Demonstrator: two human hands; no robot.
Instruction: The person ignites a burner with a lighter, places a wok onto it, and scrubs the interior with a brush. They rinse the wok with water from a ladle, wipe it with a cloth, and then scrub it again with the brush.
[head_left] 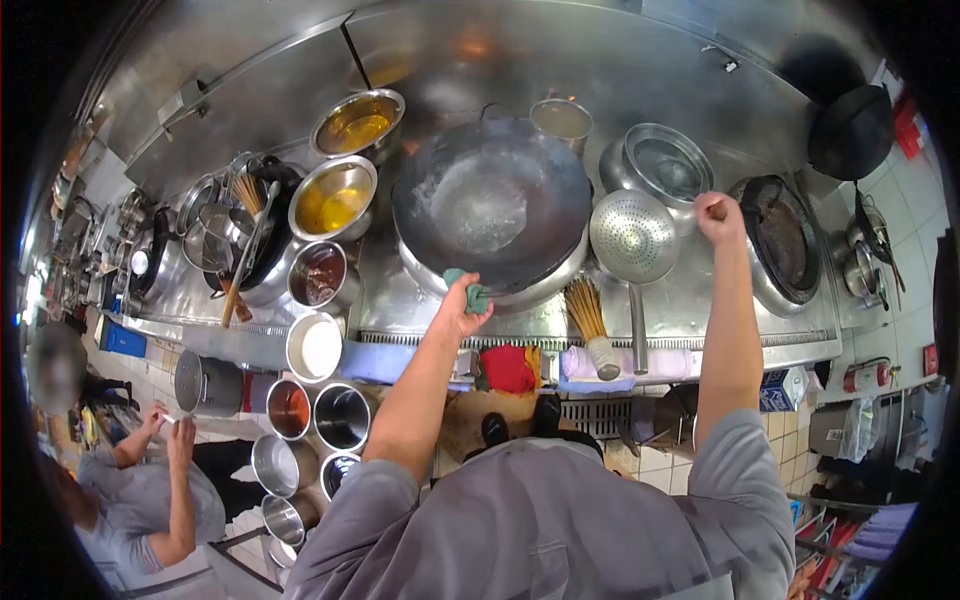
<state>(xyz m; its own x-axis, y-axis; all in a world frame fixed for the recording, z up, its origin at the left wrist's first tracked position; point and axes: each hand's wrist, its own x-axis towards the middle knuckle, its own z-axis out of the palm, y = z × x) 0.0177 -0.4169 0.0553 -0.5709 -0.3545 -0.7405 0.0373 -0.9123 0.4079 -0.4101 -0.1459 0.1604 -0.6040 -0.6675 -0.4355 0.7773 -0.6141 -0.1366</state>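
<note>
My left hand (pixel 468 308) is closed around a folded green cloth (pixel 456 280) at the near edge of a large dark wok (pixel 490 205), where its handle is. The wok rests on a round metal burner ring, with a pale wet-looking patch in its middle. My right hand (pixel 722 218) is closed on a brown-ended handle (pixel 716 210); what it belongs to is hidden. Just beyond that hand is a metal pot (pixel 668 160) of clear liquid. A perforated strainer (pixel 634 238) lies to its left, beside a bamboo brush (pixel 588 310).
Bowls of yellow oil (pixel 335 205) and pots of sauce line the left side. Another dark wok (pixel 785 245) sits at right. Folded cloths (pixel 630 362) lie along the stove's front edge. A co-worker in grey (pixel 160 500) stands at lower left.
</note>
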